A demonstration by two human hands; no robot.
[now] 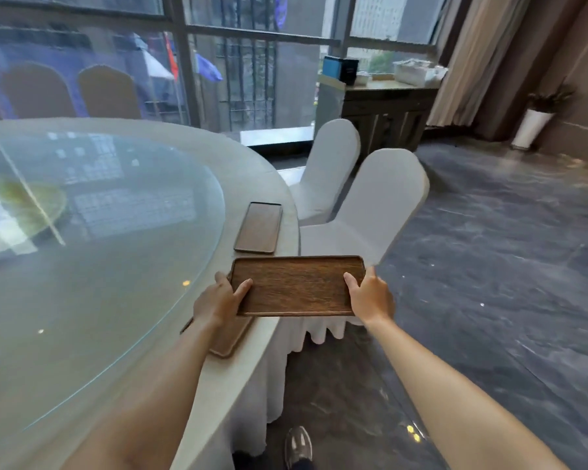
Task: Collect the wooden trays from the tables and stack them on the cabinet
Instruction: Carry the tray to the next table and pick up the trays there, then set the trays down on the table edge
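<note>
I hold a dark wooden tray (pixel 296 286) level in front of me, just off the edge of the round table (pixel 252 174). My left hand (pixel 218 296) grips its left end and my right hand (pixel 369 296) grips its right end, thumbs on top. A second wooden tray (pixel 259 227) lies flat on the table rim beyond it. A third tray (pixel 230 337) lies on the rim below my left wrist, partly hidden. The wooden cabinet (pixel 387 106) stands by the window at the far right.
A glass turntable (pixel 99 249) covers most of the table. Two white-covered chairs (pixel 370 212) stand close to the table on the right. On the cabinet are a blue-black box (pixel 340 70) and a white container (pixel 418 72). A potted plant (pixel 537 120) is beside the curtain. Dark stone floor spreads right.
</note>
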